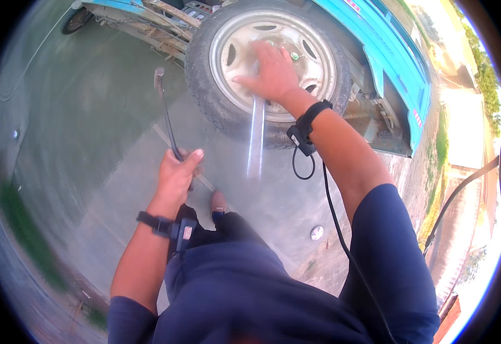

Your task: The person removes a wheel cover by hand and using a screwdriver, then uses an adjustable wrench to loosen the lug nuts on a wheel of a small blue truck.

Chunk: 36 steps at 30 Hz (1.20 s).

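My left hand (176, 175) is closed round the lower end of an L-shaped lug wrench (167, 109), whose bent socket end points up and away from me. My right hand (273, 71) reaches over the hub of a truck wheel (227, 74), its fingers and thumb spread. Just beside its fingers are wheel nuts (294, 56) with a greenish tint. From under this palm a bright, blurred metal bar (255, 137) runs down past the tyre's edge. Whether my right palm touches the bar or the hub, I cannot tell.
Blue truck bodywork (396, 63) rises to the right of the tyre (202, 86), with a rusty frame (153, 28) at upper left. Grey concrete (107, 137) lies below. A round pale disc (317, 233) is on the ground, and a black cable (342, 235) trails from my right wrist.
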Each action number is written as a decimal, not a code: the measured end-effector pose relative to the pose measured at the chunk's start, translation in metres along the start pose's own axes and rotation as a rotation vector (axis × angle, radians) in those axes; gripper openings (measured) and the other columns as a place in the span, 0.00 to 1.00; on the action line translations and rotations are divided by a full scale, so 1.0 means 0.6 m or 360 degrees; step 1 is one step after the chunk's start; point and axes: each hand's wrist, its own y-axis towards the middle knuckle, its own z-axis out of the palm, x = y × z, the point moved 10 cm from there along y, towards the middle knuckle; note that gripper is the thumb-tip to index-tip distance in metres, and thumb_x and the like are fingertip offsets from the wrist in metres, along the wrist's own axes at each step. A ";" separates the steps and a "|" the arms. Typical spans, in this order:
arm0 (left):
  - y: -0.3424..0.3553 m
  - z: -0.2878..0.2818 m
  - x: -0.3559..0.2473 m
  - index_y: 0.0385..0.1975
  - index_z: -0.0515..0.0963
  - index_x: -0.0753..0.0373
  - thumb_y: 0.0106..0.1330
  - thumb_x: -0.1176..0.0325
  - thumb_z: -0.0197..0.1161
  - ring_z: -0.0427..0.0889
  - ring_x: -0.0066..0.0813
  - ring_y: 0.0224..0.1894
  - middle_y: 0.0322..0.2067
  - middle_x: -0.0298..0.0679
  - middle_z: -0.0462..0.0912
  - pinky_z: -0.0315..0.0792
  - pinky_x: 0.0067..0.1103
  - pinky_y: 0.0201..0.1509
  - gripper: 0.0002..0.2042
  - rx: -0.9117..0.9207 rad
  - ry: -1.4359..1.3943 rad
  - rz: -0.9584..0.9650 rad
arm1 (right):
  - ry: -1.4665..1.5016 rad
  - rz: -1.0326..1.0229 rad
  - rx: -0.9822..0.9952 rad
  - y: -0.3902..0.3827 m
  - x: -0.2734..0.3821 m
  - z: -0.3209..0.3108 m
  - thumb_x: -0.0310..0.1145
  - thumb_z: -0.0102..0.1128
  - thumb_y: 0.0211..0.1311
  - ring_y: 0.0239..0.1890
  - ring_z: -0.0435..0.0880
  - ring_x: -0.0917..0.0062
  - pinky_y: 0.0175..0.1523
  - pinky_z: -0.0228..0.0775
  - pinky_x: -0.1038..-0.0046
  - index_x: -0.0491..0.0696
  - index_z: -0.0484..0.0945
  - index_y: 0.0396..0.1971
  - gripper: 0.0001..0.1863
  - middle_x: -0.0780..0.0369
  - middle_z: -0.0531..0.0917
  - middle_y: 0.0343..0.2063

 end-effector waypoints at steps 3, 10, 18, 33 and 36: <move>0.087 0.034 -0.040 0.38 0.66 0.68 0.60 0.62 0.71 0.81 0.34 0.40 0.35 0.42 0.77 0.78 0.30 0.45 0.21 -0.0008 -0.0157 0.0070 | 0.0084 0.0094 -0.0141 -0.006 0.004 -0.022 0.64 0.66 0.48 0.67 0.62 0.61 0.71 0.46 0.54 0.47 0.61 0.65 0.50 0.54 0.68 0.61; 0.128 0.106 -0.082 0.29 0.70 0.65 0.62 0.61 0.70 0.81 0.33 0.37 0.33 0.42 0.78 0.77 0.37 0.50 0.16 0.0198 -0.0364 -0.0031 | 0.0315 0.0541 -0.0185 -0.178 -0.010 -0.146 0.44 0.75 0.46 0.54 0.74 0.58 0.58 0.67 0.64 0.43 0.69 0.54 0.37 0.52 0.76 0.48; 0.145 0.099 -0.076 0.29 0.68 0.62 0.61 0.60 0.71 0.81 0.33 0.37 0.34 0.41 0.79 0.76 0.37 0.49 0.17 0.0295 -0.0298 -0.0043 | 0.2192 0.1855 0.0358 -0.405 0.123 0.043 0.47 0.52 0.69 0.37 0.78 0.73 0.43 0.72 0.70 0.43 0.71 0.46 0.20 0.60 0.77 0.35; 0.135 0.097 -0.063 0.44 0.71 0.62 0.66 0.59 0.65 0.81 0.30 0.44 0.42 0.38 0.80 0.75 0.32 0.49 0.16 0.0212 -0.0307 0.0047 | 0.2238 0.1923 0.0381 -0.366 0.128 0.051 0.45 0.42 0.75 0.14 0.70 0.83 0.18 0.61 0.78 0.47 0.72 0.38 0.17 0.67 0.71 0.15; 0.130 0.102 -0.056 0.48 0.73 0.61 0.67 0.59 0.63 0.80 0.29 0.46 0.45 0.36 0.80 0.74 0.30 0.49 0.16 0.0299 -0.0285 0.0048 | 0.2176 0.1892 0.0480 -0.376 0.112 0.050 0.45 0.43 0.74 0.14 0.72 0.84 0.18 0.63 0.80 0.45 0.73 0.41 0.18 0.67 0.73 0.15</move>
